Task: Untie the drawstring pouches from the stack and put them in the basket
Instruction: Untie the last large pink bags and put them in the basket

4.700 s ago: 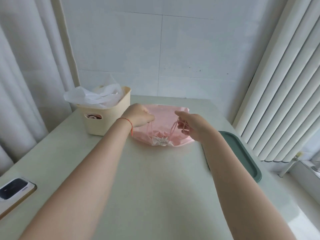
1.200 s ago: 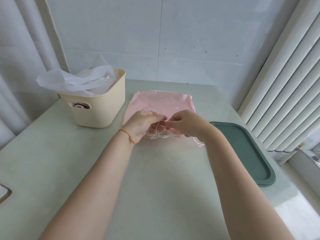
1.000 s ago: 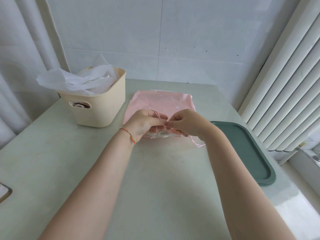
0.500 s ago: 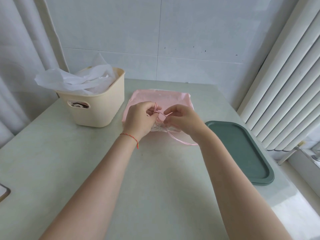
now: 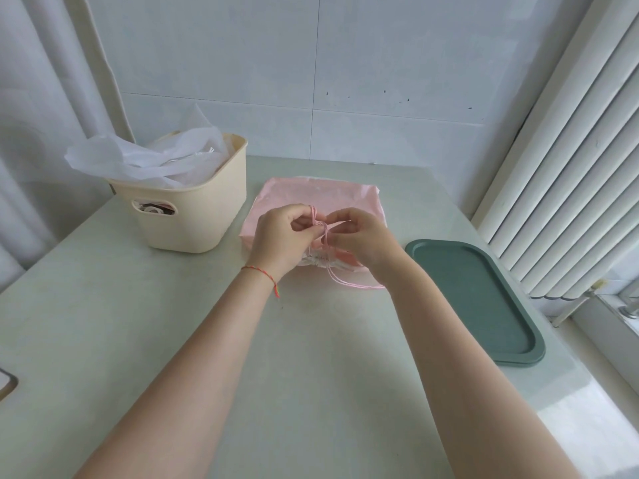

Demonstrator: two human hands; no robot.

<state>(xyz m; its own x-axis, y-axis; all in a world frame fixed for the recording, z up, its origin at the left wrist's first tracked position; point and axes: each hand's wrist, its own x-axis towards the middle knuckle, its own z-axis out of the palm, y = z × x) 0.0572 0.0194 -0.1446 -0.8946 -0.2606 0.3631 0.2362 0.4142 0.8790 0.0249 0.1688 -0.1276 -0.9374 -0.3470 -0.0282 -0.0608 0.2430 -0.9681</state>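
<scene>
The pink pouch [image 5: 316, 198] lies flat on the table [image 5: 304, 375], just right of the basket [image 5: 197, 216], its gathered mouth toward the person. Its cord [image 5: 323, 233] is up off the fabric now — half a second ago it ran slack between the hands, and here it is drawn into a short upright loop at the knot. The left hand [image 5: 281, 236] pinches the loop's top; the right hand [image 5: 359, 240] pinches the strand just beside it, both sets of fingers curled tight. A loose end trails on the table toward the green tray [image 5: 484, 299]. I judge the knot is being picked apart, not yet free. A second earlier both hands sat lower, on the pouch mouth. The basket already holds white pouches [image 5: 148, 157].
</scene>
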